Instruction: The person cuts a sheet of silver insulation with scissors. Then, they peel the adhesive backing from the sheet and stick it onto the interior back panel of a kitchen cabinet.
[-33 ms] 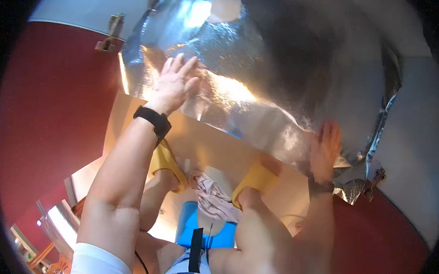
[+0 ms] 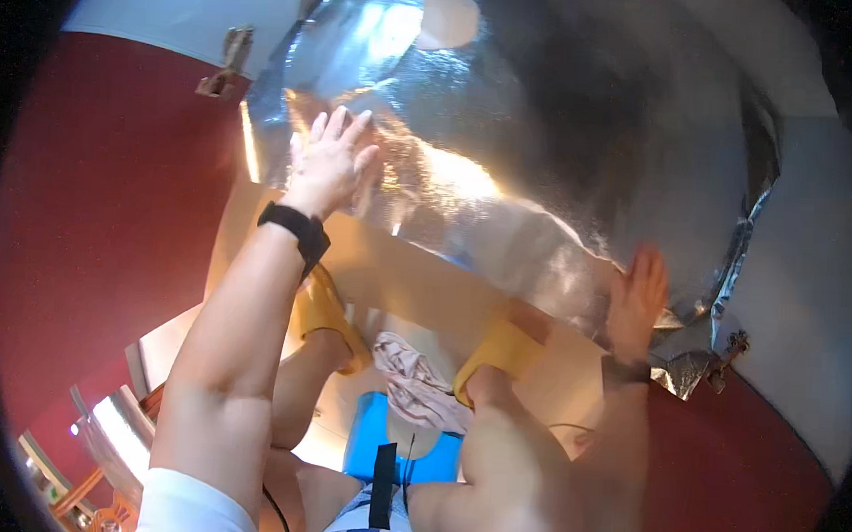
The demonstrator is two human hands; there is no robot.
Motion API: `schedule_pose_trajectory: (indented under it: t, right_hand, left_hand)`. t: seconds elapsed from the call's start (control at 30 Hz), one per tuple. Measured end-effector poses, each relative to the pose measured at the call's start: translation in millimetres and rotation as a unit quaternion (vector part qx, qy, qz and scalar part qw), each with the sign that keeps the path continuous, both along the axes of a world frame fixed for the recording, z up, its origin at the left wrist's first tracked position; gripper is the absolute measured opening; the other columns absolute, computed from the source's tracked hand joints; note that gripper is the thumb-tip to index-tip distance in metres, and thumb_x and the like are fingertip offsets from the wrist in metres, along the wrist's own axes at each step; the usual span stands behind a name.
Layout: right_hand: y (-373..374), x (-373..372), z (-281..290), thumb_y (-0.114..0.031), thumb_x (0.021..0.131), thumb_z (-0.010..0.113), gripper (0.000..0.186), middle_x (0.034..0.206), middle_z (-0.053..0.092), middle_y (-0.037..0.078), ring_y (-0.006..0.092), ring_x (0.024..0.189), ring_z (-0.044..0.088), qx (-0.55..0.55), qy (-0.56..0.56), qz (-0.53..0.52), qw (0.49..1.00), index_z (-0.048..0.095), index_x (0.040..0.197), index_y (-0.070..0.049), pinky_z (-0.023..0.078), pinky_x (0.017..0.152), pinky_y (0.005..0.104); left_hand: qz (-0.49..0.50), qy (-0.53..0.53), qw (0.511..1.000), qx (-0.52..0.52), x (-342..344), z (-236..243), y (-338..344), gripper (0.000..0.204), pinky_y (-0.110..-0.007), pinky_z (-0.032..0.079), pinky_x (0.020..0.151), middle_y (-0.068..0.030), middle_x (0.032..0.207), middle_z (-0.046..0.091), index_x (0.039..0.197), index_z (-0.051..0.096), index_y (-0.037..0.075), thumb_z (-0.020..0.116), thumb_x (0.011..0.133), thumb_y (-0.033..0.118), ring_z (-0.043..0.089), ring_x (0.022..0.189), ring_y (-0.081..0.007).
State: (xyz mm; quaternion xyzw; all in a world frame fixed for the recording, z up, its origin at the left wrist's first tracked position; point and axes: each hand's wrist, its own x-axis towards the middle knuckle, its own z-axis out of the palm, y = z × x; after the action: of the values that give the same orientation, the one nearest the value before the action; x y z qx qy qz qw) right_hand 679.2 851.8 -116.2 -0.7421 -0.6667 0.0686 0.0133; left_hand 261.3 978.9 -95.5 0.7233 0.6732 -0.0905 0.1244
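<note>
A large crinkled silver foil sheet (image 2: 550, 99) with a round cut-out covers the upper middle, with pale tan board (image 2: 425, 276) showing below it. My left hand (image 2: 330, 165) lies palm down on the foil's left part, fingers spread and holding nothing. My right hand (image 2: 636, 301) is stretched out flat near the foil's lower right edge, slightly blurred, also holding nothing. A metal clip (image 2: 227, 63) is at upper left; another (image 2: 729, 359) grips the foil's lower right corner.
Yellow slippers (image 2: 499, 347) are on my feet, either side of a crumpled pink cloth (image 2: 420, 386). A blue seat or step (image 2: 435, 454) is between my legs. Red surfaces (image 2: 102, 201) flank both sides. A shiny object and wooden furniture (image 2: 109, 524) show at lower left.
The view has shifted slightly. My right hand has moved a little rightward on the foil, and my left hand a little leftward relative to it.
</note>
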Motion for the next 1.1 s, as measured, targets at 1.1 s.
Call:
schedule_pose_trajectory:
  t: [1.1]
  right_hand:
    - [-40.0,-126.5,3.8,-0.021,0.078,0.060,0.066,0.142,0.030,0.015,0.0336,0.132,0.026,-0.069,-0.075,0.287,0.952,0.033,0.138,-0.014,0.015,0.108,0.0539]
  left_hand:
    - [-0.435,0.223,0.860,0.147,-84.9,-29.7,-27.5,0.068,-0.043,0.009,0.114,-0.0010,0.151,0.015,0.146,0.009,0.021,0.043,0.086,0.018,0.016,0.138,-0.0193]
